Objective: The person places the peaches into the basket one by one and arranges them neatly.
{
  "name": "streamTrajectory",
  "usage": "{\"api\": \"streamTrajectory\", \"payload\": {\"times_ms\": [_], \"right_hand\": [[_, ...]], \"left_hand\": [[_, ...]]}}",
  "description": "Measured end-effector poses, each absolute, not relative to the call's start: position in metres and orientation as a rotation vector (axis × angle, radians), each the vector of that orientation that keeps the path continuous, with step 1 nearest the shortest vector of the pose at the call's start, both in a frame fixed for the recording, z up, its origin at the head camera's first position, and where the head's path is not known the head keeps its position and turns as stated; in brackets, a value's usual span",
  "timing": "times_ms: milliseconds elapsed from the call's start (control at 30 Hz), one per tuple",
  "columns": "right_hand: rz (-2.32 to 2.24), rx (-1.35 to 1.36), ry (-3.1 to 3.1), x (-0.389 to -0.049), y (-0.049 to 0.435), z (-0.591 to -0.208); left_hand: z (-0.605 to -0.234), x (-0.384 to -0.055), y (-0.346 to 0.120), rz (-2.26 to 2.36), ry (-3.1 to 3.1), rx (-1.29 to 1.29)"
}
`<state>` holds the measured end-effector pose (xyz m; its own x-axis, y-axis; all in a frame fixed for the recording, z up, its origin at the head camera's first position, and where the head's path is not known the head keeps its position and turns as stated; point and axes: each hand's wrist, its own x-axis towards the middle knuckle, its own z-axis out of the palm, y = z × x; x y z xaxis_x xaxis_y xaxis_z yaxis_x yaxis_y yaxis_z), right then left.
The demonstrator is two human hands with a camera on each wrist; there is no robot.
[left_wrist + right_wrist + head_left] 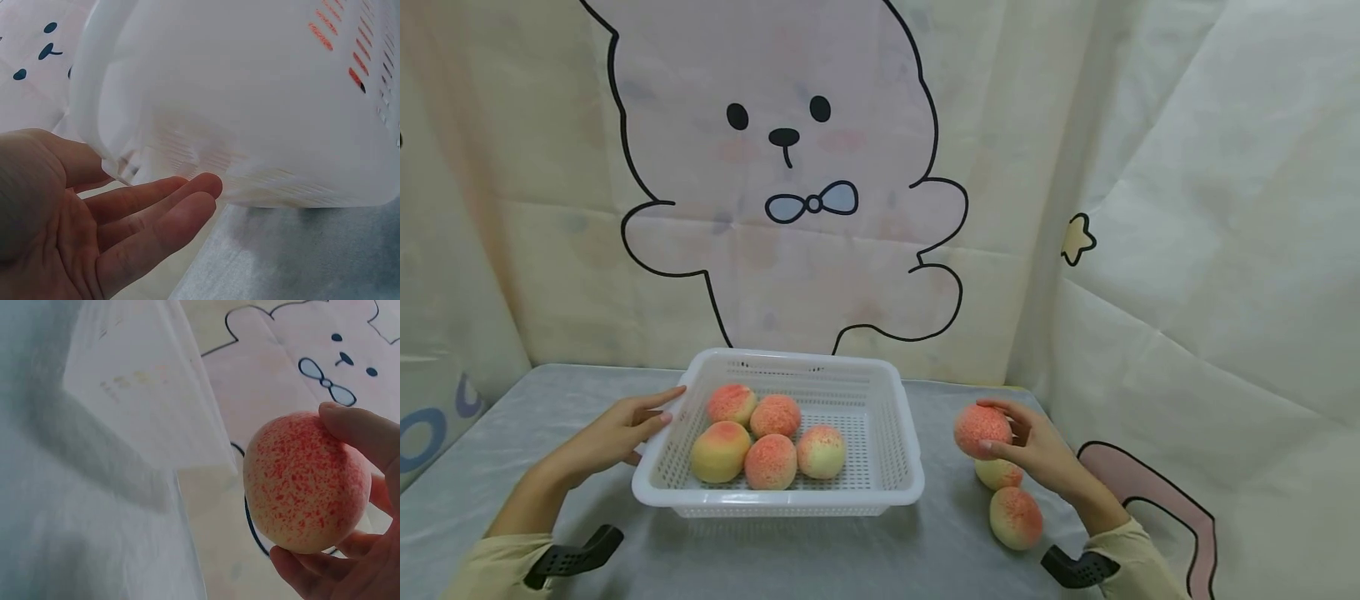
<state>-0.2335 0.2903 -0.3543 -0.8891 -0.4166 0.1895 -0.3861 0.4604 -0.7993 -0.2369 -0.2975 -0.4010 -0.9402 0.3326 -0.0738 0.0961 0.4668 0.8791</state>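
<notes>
White plastic forms the rectangular, perforated basket [775, 499] holding five round red-yellow peaches [771, 461]. The left hand [625, 427], fingers loosely extended, touches its left rim. Right of the basket, the right hand [1039, 446] grasps a red-speckled round peach [979, 430] near two pale-red peaches [1016, 518]. Lifting seems in hand; next probably calls for steady grip.

a cartoon-printed cloth [880, 267] hangs behind the grey table [790, 560]

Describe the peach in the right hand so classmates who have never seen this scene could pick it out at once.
On the grey table, find the white basket, then look right of it in the head view to the right hand. Its fingers hold a reddish, speckled peach. Two peaches lie on the table close by; only this one is held.
</notes>
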Motion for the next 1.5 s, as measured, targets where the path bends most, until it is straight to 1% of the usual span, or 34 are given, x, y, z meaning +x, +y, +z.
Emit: {"api": "streamTrajectory", "payload": {"times_ms": [333,567,833,1000,1167,1500], "right_hand": [[-1.552,-0.793,2.512,-0.262,0.227,-0.345],[-1.588,-0.703,2.455,-0.278,0.188,-0.342],[-1.573,-0.692,2.428,-0.290,0.148,-0.336],[-1.599,-0.728,2.373,-0.297,0.128,-0.333],[-1.641,-0.749,2.333,-0.304,0.112,-0.338],[-1.610,-0.678,2.359,-0.313,0.089,-0.345]], "left_hand": [[-0.401,-0.237,-0.297,1.464,2.490,0.359],[-0.402,-0.237,-0.296,1.474,2.479,0.358],[-0.403,-0.236,-0.297,1.465,2.495,0.348],[-0.402,-0.234,-0.298,1.466,2.501,0.342],[-0.401,-0.234,-0.298,1.468,2.504,0.349],[-0.399,-0.235,-0.295,1.461,2.505,0.359]]}}
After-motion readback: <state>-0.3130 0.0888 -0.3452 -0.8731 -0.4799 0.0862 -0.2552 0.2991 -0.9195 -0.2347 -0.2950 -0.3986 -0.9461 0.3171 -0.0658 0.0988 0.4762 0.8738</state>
